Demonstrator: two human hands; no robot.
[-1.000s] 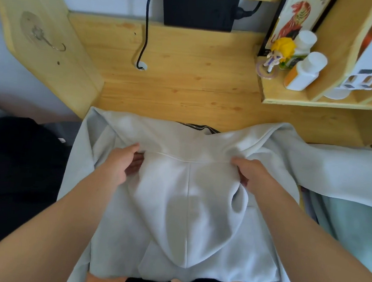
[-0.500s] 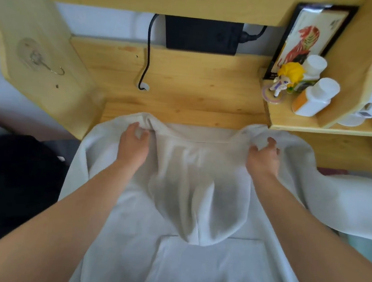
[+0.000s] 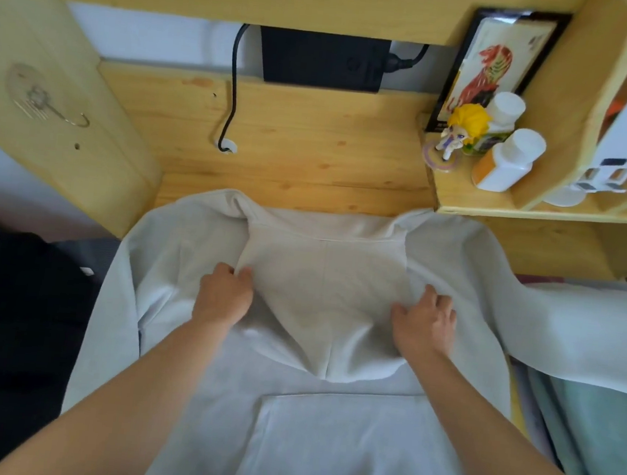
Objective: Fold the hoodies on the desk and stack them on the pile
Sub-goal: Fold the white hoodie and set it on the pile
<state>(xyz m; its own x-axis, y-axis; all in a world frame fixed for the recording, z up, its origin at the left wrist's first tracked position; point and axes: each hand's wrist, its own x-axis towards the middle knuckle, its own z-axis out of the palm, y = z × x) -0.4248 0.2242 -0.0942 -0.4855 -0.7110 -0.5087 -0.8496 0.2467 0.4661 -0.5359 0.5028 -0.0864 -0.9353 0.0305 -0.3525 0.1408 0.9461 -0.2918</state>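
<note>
A light grey hoodie [image 3: 322, 448] lies front up across the wooden desk [image 3: 306, 141], its pocket toward me. Its hood [image 3: 323, 299] is folded down flat over the chest. My left hand [image 3: 224, 297] sits at the hood's left edge, with its fingertips and thumb curled and pinching the fabric there. On the hood's right edge rests my right hand [image 3: 424, 320], fingers spread and lying on the cloth. The right sleeve [image 3: 582, 332] trails off to the right over other clothes.
A black garment [image 3: 9, 323] lies off the desk at the left. Pale green and other fabrics [image 3: 591, 436] lie at the right under the sleeve. A side shelf [image 3: 499, 205] holds bottles, a figurine and a framed picture. A black box with a cable sits at the back.
Both hands let go of the hoodie's shoulders near the collar and came back toward me to the sides of the hood. The hoodie now lies spread flat farther up the desk.
</note>
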